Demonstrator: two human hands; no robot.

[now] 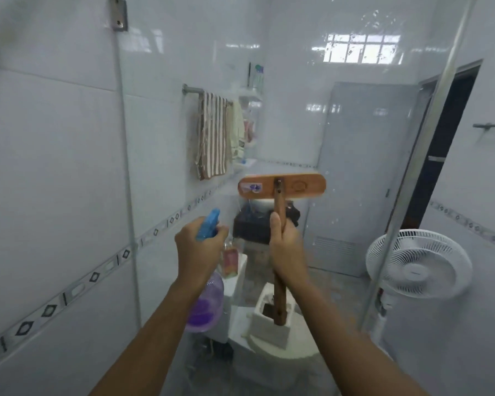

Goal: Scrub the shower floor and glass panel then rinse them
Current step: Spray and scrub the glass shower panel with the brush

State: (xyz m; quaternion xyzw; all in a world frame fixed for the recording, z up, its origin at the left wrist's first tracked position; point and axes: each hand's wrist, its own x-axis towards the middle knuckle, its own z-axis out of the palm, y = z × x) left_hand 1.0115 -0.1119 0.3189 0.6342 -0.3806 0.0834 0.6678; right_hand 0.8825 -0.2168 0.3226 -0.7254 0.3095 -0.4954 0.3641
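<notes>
Brush (pixel 282 186): wooden head level, dark handle upright, raised close to the glass panel (pixel 340 132), gripped by right hand (pixel 286 247). Spray bottle (pixel 205 307): purple body, blue trigger top, upright, in left hand (pixel 196 252). Glass clear, droplets upper right.

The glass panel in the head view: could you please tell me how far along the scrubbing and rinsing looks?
Done: little shows, only some droplets high on the glass panel and no foam. In hand: the left hand holds the spray bottle pointed at the glass, and the right hand grips the brush, its head raised towards the panel. Left: scrubbing and rinsing; the shower floor underfoot is out of view.
</notes>
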